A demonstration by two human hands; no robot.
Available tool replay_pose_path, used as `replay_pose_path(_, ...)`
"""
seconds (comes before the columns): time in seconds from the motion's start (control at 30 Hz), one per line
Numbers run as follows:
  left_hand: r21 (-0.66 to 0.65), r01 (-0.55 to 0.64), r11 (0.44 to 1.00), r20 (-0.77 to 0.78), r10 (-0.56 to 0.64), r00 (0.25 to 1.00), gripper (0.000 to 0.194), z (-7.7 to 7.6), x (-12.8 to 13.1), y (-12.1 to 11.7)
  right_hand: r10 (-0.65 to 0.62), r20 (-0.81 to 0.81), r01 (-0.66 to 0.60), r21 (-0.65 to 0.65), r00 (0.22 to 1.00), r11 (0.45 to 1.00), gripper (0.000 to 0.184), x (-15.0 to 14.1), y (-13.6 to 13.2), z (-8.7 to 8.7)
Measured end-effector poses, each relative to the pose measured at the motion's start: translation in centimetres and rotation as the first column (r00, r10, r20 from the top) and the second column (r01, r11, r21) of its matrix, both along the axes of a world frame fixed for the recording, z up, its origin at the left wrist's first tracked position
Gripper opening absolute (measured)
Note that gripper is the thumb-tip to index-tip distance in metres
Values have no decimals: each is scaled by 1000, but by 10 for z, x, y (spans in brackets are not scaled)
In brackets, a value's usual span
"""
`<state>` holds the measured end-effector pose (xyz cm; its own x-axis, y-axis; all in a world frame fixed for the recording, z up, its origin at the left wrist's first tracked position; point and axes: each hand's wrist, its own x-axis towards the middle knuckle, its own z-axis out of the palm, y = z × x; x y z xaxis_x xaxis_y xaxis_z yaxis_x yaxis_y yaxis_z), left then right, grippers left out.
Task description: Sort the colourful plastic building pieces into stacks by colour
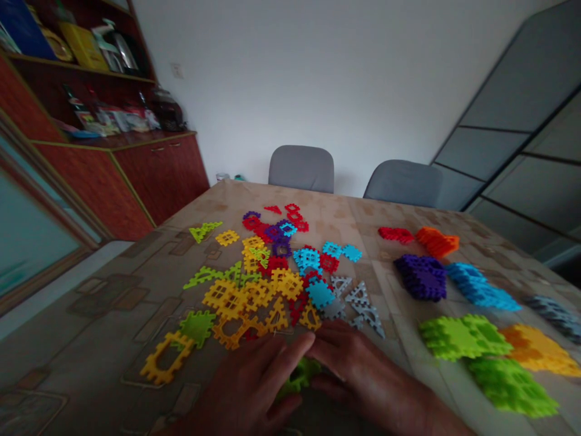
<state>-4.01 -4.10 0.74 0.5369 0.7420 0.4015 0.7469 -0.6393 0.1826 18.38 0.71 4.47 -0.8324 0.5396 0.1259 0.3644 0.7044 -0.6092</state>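
Observation:
At the near edge of the table, my left hand (254,384) and my right hand (347,357) come together around green interlocking plastic tiles (300,376). Both hands have their fingers curled on the green pieces, which are partly hidden, so I cannot tell how many there are. Just beyond the hands spreads a loose heap of toothed tiles: yellow tiles (227,297), light blue tiles (320,293), grey triangles (358,293), red and purple ones. Left of my left hand lie a yellow frame tile (167,358) and a green tile (198,327).
Sorted stacks stand on the right: purple tiles (421,277), blue tiles (482,287), orange tiles (436,241), red tiles (394,234), green tiles (512,384), yellow tiles (542,347) and grey tiles (554,316). Two grey chairs (301,168) stand behind the patterned table (104,339). A wooden cabinet (158,181) is at left.

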Motion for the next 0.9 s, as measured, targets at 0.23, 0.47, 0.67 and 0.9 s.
replay_pose_path(0.23,-31,-2,1000,20,3,1000,67,0,-3,-2,-8,125,11,-30,992,999,61,-2,-1,6)
replay_pose_path(0.47,-112,-59,992,111,71,991,59,11,-13,-2,-33,207,38,-18,978,999,28,-5,1,6)
replay_pose_path(0.67,-56,-52,997,151,60,987,52,-7,-37,-11,-13,150,17,-26,989,1000,52,-7,-1,4)
replay_pose_path(0.9,-3,-11,1000,219,12,976,40,-8,-44,-11,52,212,-87,162,976,983,37,-23,-5,-6)
